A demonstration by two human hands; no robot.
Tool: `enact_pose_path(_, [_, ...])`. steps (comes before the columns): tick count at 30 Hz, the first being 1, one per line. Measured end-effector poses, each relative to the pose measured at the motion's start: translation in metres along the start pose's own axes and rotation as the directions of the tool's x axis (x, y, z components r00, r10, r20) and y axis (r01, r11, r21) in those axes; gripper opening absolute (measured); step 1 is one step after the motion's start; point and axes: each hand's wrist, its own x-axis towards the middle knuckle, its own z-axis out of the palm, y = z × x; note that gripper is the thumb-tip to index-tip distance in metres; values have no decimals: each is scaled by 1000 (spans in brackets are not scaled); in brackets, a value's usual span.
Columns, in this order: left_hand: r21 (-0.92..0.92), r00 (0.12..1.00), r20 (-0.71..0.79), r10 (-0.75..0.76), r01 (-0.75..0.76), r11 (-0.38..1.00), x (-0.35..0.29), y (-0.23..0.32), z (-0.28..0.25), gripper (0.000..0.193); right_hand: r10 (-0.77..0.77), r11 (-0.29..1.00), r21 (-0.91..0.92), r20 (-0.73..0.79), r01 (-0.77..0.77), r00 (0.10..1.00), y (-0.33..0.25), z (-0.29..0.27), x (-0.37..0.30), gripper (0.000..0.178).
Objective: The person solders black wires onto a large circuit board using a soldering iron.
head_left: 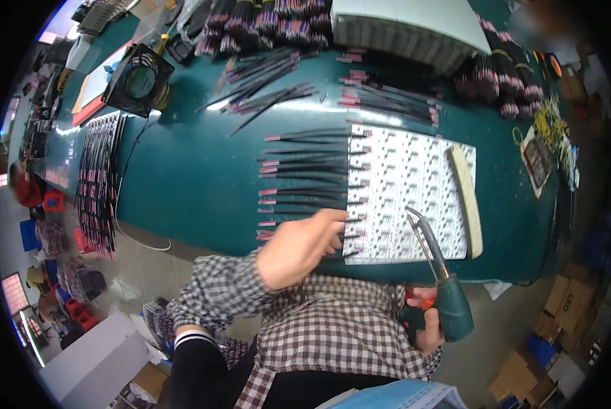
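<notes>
In my right hand [428, 330] is a soldering gun [454, 310] with a dark green body. Its long metal tip and thin feed tube reach up over a white circuit board panel [408, 198], near its middle. My left hand [297, 247] is closed at the panel's left edge, thumb and fingers pinched on a black wire; the fingers partly hide it. Several black wires [305, 167] with pink and red ends lie in a row, reaching leftward from that edge. A pale yellow strip [465, 202] lies along the panel's right side.
Loose black wires [271, 75] and tied wire bundles [264, 20] lie farther back, beside a large pale box [408, 31]. A black fan [138, 80] stands at the back left. More wired strips [98, 180] hang over the left table edge. Yellow wire scraps [551, 129] lie right.
</notes>
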Motion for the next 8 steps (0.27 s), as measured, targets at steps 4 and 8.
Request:
enact_pose_path(4, [493,942,-194,273,-147,858,17,62,-65,17,1,999,-32,-127,-5,992,-16,-5,15,46])
enact_pose_path(8, [720,917,-38,397,-251,647,78,82,-93,22,-7,1000,0,-275,7,961,-23,-8,30,46])
